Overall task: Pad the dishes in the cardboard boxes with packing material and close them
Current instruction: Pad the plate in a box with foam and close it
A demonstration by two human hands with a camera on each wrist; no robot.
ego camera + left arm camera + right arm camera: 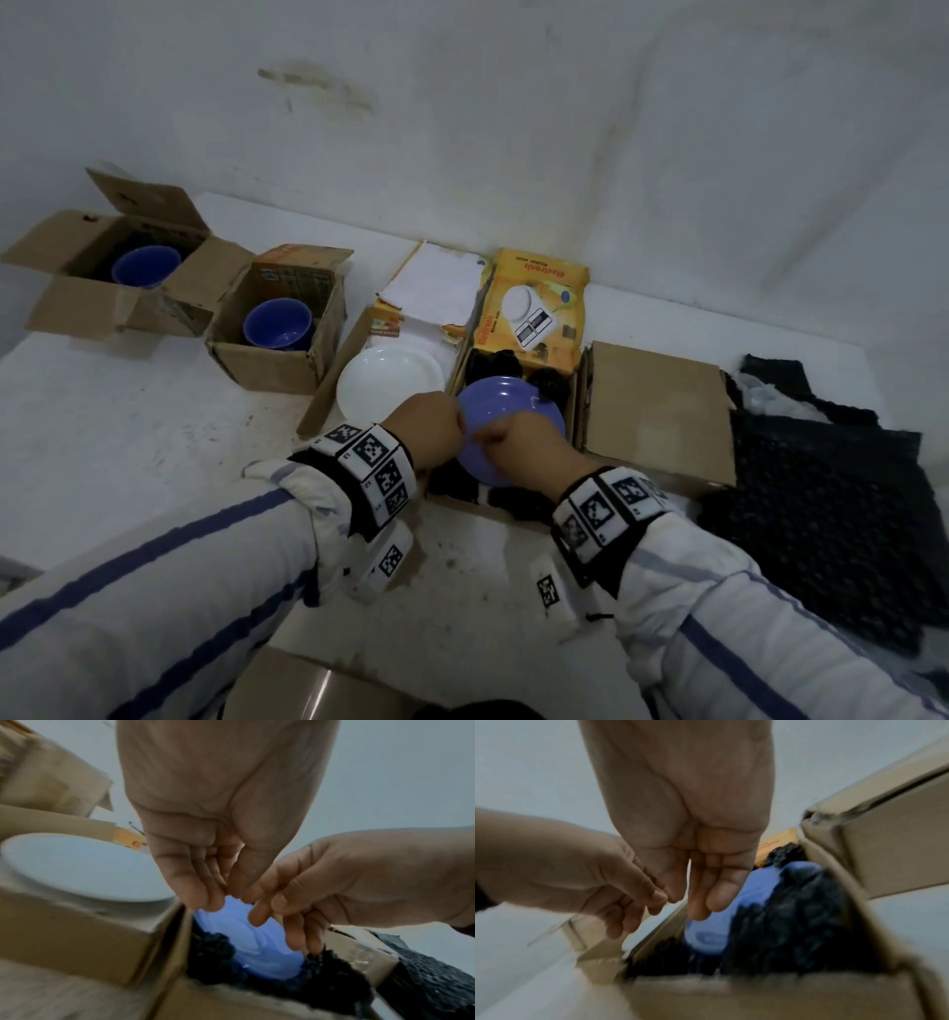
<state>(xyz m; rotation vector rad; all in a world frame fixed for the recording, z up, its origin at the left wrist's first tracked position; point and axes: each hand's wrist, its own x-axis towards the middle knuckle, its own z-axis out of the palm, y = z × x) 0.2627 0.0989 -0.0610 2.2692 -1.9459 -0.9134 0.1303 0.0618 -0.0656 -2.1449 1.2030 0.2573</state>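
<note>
A blue plate (513,406) lies in an open cardboard box (657,416) with a yellow printed flap, and black packing material (498,362) is bunched around its rim. Both hands hover together over the plate's near-left edge. My left hand (436,421) hangs with relaxed fingers (213,902) and holds nothing. My right hand (518,442) points its fingers down, and the fingertips (315,947) touch the black padding (334,969) beside the plate (259,953). In the right wrist view the right hand (700,902) is empty above the plate (711,935).
A white plate (387,383) sits in the neighbouring box to the left. Two more open boxes at far left each hold a blue bowl (149,264) (277,321). A black bubble-wrap sheet (832,514) lies at the right. A wall runs close behind.
</note>
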